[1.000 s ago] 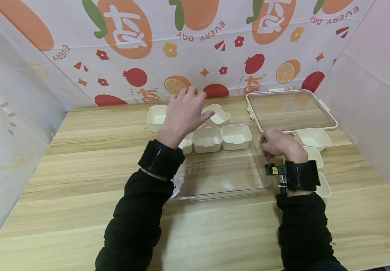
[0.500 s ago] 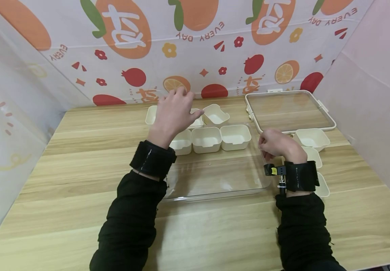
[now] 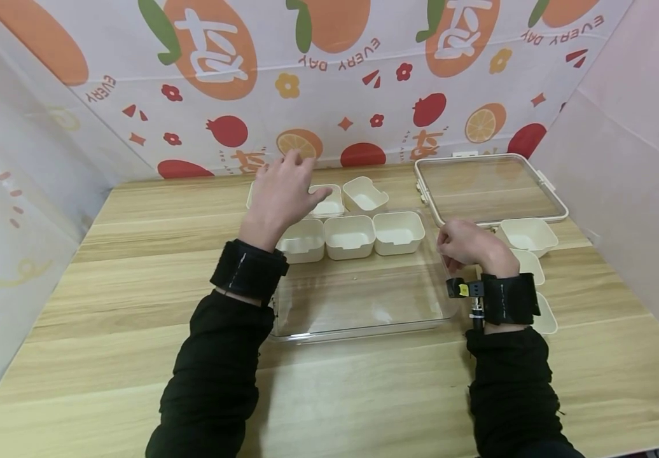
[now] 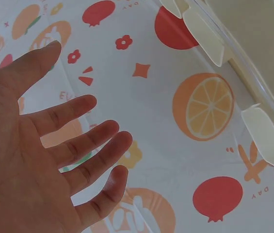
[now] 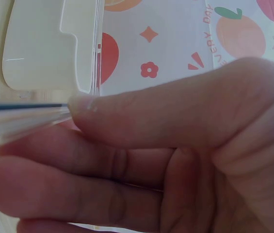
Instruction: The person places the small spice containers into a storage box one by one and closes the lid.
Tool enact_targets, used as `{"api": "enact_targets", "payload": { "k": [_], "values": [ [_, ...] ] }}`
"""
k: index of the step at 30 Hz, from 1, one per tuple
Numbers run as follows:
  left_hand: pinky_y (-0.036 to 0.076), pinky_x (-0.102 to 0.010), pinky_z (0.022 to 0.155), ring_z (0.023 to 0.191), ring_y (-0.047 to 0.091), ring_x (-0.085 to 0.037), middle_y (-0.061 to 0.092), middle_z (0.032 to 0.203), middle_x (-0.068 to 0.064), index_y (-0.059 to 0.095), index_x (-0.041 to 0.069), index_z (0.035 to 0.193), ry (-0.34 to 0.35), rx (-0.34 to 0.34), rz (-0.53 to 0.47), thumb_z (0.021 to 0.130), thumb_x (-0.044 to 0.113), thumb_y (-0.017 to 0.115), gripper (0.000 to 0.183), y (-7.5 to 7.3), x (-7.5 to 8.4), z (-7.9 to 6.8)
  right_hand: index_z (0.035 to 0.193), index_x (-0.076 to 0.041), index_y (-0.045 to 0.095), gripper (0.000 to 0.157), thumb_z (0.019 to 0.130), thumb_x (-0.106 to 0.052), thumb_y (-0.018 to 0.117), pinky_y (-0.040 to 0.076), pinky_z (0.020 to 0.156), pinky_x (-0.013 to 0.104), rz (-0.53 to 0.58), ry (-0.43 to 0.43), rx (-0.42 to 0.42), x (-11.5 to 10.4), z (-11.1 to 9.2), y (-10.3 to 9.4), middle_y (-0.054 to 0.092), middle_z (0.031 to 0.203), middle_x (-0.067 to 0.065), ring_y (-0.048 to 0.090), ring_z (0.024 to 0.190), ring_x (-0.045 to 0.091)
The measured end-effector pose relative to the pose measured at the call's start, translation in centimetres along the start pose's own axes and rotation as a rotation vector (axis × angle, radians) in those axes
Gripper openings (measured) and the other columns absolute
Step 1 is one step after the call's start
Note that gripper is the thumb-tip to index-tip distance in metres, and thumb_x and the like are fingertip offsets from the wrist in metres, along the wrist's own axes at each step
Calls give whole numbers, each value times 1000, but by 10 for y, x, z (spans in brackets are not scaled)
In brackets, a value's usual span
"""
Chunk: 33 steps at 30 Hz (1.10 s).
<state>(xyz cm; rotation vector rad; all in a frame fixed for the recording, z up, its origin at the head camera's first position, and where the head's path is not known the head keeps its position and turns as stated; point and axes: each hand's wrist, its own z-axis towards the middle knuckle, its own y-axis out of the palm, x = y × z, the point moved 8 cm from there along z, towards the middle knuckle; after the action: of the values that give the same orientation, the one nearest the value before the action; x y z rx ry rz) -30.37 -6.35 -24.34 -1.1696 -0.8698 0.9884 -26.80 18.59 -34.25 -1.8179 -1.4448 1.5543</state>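
Observation:
A clear plastic box [image 3: 358, 305] sits mid-table, with three cream bins [image 3: 350, 236] in a row along its far side. At the box's right wall my right hand [image 3: 469, 245] pinches the rim between thumb and curled fingers, as the right wrist view shows. My left hand [image 3: 280, 197] hovers above the box's far left corner, fingers spread and holding nothing. Behind the box stand more cream bins, one with a notched side [image 3: 365, 194] and another [image 3: 327, 202] beside the left hand. A third one at the far left is mostly hidden by that hand.
A clear lid with a cream frame [image 3: 492, 187] lies at the back right. Several cream bins [image 3: 528, 234] are lined up right of the box, partly covered by my right wrist. A fruit-print cloth [image 3: 329, 83] hangs along the table's back edge.
My left hand has moved left above the bins, uncovering the left bin in the box and one behind it. The right hand has stayed at the box's rim.

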Motion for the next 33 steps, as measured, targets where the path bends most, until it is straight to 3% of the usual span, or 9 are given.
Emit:
{"api": "enact_targets", "payload": {
  "k": [33],
  "values": [
    [35, -61, 90, 117, 32, -42, 36, 133, -22, 44, 4, 127, -146, -131, -77, 89, 42, 51, 55, 41, -65, 8, 90, 7, 56, 15, 89, -2, 44, 50, 54, 33, -7, -3, -5, 1, 2, -2, 60, 62, 9, 58, 55, 18]
  ]
}}
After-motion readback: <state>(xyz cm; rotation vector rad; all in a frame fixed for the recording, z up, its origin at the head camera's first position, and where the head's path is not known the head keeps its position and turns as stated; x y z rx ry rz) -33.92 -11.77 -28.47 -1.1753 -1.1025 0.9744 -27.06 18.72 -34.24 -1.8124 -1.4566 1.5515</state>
